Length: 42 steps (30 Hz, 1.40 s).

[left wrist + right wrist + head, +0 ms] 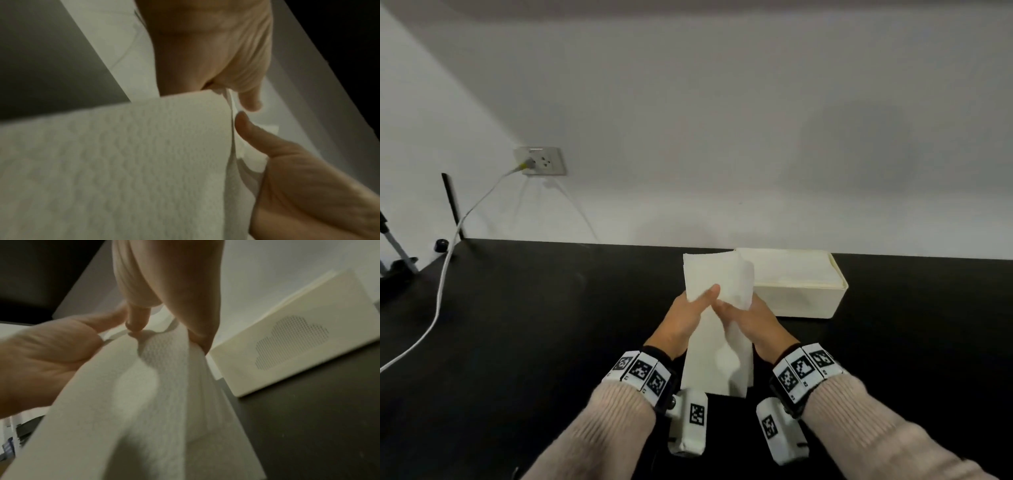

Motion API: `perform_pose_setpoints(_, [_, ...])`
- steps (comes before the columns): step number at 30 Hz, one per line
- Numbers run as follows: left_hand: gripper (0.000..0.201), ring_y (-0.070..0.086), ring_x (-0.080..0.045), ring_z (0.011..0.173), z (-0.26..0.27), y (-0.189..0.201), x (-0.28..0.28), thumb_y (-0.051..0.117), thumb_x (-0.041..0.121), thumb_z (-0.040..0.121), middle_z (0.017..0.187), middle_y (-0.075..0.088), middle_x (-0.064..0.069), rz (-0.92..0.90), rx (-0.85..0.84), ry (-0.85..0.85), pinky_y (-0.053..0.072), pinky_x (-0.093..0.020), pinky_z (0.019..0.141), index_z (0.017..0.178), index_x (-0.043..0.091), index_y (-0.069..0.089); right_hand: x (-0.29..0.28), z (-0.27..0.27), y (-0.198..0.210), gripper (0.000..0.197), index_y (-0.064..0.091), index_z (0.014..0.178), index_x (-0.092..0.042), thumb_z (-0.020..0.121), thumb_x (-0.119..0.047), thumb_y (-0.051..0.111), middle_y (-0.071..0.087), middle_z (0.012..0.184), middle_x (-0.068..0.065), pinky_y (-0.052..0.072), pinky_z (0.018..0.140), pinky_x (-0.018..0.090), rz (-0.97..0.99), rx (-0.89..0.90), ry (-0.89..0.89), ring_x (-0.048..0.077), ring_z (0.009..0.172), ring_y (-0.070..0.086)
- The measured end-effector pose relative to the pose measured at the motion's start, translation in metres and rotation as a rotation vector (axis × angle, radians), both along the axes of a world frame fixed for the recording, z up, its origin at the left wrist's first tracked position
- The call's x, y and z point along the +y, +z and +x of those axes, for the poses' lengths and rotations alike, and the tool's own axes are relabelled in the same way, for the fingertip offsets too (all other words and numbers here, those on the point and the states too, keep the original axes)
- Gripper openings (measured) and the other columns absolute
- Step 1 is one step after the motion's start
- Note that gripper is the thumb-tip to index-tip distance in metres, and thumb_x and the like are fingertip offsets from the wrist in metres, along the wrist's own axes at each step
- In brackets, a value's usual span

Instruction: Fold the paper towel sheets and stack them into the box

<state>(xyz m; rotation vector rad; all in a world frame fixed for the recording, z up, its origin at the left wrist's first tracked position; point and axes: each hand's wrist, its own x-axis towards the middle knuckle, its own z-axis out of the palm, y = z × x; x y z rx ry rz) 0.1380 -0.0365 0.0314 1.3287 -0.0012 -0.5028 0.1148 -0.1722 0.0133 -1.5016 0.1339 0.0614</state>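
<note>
We see a black counter (551,325) running up to a pale wall (722,120), and we take the cream box (804,299) standing at the counter's far edge as our landmark. The box is open on top and holds a stack of folded sheets (791,269) that reaches about to its rim; the right wrist view shows a dotted cloud mark on its side wall (292,340). Just left of the box, and partly in front of its left end, we hold 1 paper towel sheet (717,329) above the counter, its upper part standing up and its lower part hanging toward us. Our left hand (685,318) grips the sheet's left side with the thumb pressed across the front, and our right hand (750,320), the nearer of the 2 to the box, pinches the sheet's right side between thumb and fingers. The left wrist view shows the embossed paper (115,162) close up. Far left of the box, a white cable (445,274) runs from a wall socket (540,161) down across the counter.
</note>
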Motion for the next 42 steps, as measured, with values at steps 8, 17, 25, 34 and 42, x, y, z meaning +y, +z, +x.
perform_pose_setpoints(8, [0.036,0.061,-0.034,0.109,0.023,0.005,-0.035,0.059,0.015,0.089,0.119,0.064,-0.016,-0.308,0.033,0.127,0.051,-0.043,0.087,0.124,0.004,0.057,-0.073,-0.011,0.008,0.063,0.059,0.119,-0.018,0.061,-0.019,0.085,0.068,0.108,-0.003,0.052,0.073,0.021,-0.391,0.117,0.146,0.014,0.098,0.064])
perform_pose_setpoints(17, [0.025,0.064,-0.018,0.085,0.072,0.023,-0.082,0.068,-0.009,0.076,0.088,0.067,-0.004,0.048,-0.331,0.023,0.055,-0.022,0.074,0.090,0.011,0.065,-0.187,0.016,0.068,0.021,0.064,0.080,-0.011,0.069,0.002,0.077,0.068,0.081,0.005,0.049,0.056,0.028,-0.091,-0.116,-0.499,0.018,0.069,0.063])
perform_pose_setpoints(25, [0.048,0.063,-0.018,0.091,0.106,0.009,-0.120,0.071,-0.008,0.073,0.103,0.063,-0.005,0.139,-0.332,0.075,0.055,-0.029,0.076,0.107,0.021,0.054,-0.206,0.051,0.039,0.033,0.067,0.089,-0.015,0.067,0.007,0.076,0.069,0.092,0.006,0.054,0.074,0.033,-0.056,-0.060,-0.374,0.022,0.084,0.065])
perform_pose_setpoints(34, [0.048,0.062,-0.025,0.105,0.122,-0.002,-0.137,0.075,0.007,0.075,0.113,0.063,-0.006,0.169,-0.287,0.094,0.052,-0.039,0.091,0.116,0.018,0.052,-0.208,0.069,0.019,0.029,0.067,0.090,-0.011,0.070,0.010,0.072,0.071,0.090,0.007,0.054,0.080,0.038,0.007,-0.006,-0.304,0.025,0.084,0.067])
perform_pose_setpoints(42, [0.038,0.060,-0.029,0.106,0.121,0.003,-0.124,0.075,0.000,0.072,0.110,0.063,-0.006,0.008,-0.281,0.064,0.047,-0.045,0.098,0.098,0.025,0.063,-0.223,0.058,0.027,0.035,0.068,0.088,-0.014,0.069,0.015,0.069,0.070,0.084,0.002,0.054,0.067,0.025,-0.003,-0.109,-0.293,0.015,0.077,0.067])
